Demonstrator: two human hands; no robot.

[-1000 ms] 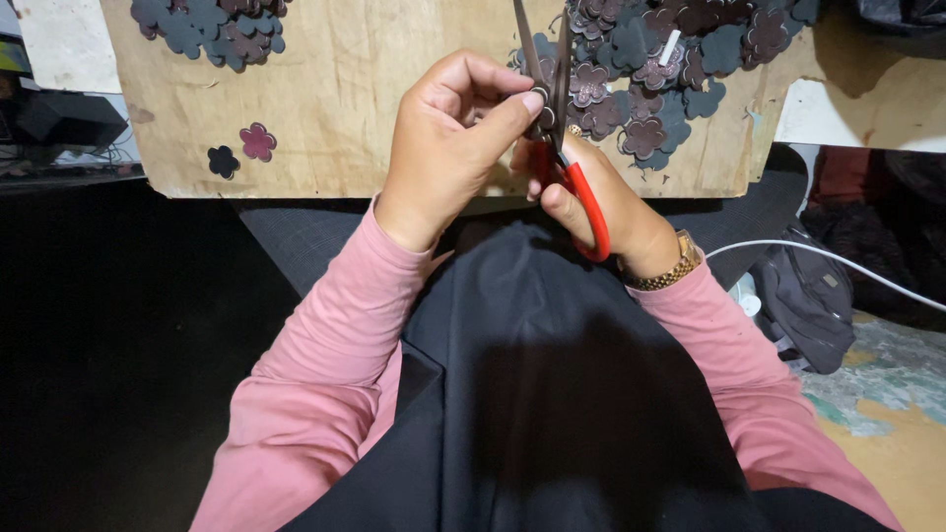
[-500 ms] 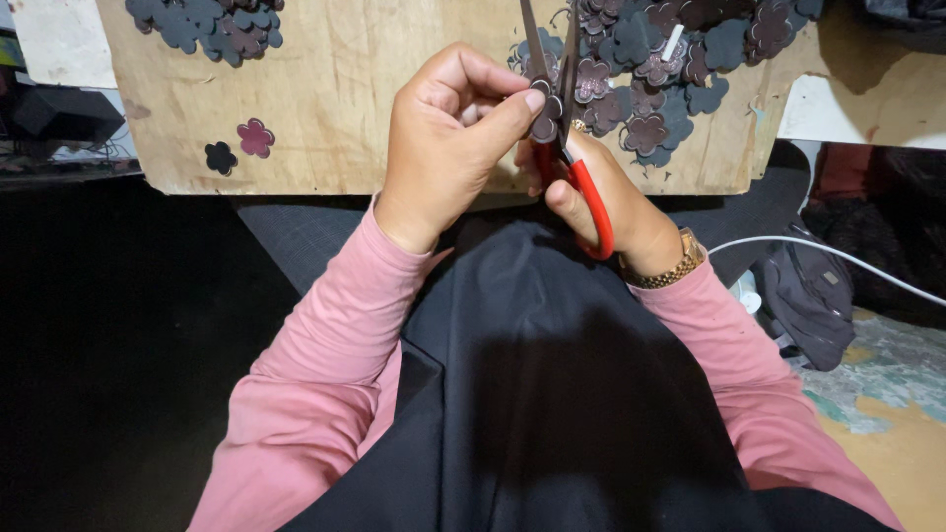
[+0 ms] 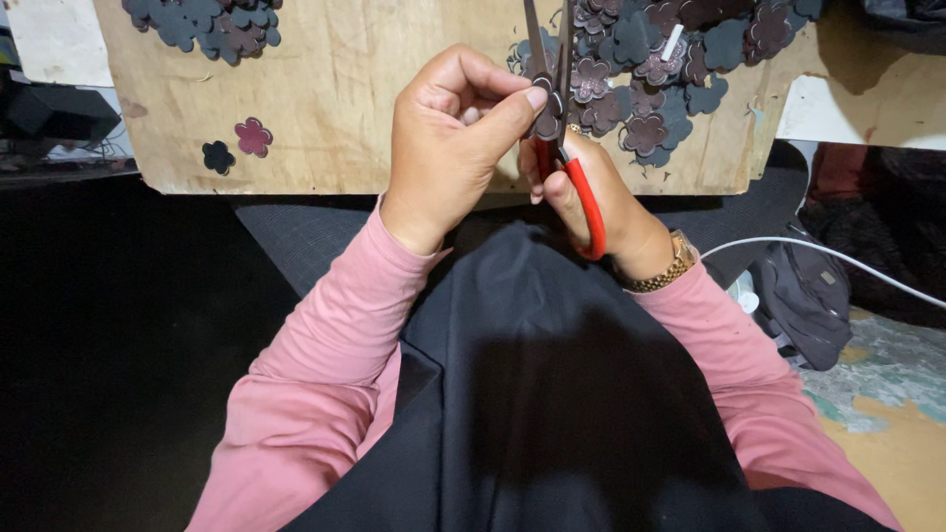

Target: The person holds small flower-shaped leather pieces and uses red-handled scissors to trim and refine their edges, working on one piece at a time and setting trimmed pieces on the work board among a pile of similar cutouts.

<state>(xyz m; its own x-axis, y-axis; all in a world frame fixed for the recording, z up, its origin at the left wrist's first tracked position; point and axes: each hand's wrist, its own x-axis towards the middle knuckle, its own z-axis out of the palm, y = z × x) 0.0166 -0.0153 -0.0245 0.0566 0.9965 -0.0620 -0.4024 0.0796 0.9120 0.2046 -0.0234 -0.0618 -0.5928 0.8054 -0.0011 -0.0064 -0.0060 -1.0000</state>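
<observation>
The person sits with a plywood surface [image 3: 325,89] in front of them, pink sleeves reaching out over a dark apron on the lap. The left hand [image 3: 448,138] is closed in a pinch, thumb and forefinger pressed on a small dark flower-shaped piece [image 3: 545,116] held just above the near edge of the surface. The right hand [image 3: 591,202] is clenched through the red handles of a pair of scissors [image 3: 562,118], whose blades point up and away, nearly together, right against the pinched piece; whether the blades actually bite into it I cannot tell from here. A gold watch [image 3: 670,271] sits on the right wrist. Behind the scissors, toward the far right corner of the surface, lies a heap of cut flower shapes [image 3: 680,69] in dark grey and brownish purple, overlapping one another. A second, smaller heap [image 3: 202,22] lies at the far left corner. Near the left of the near edge two single flowers lie side by side, one black [image 3: 218,156] and one pink [image 3: 253,136], close but not overlapping. Off the right side, on the floor, a grey bag [image 3: 803,300] rests with a white cable [image 3: 838,258] running over it.
</observation>
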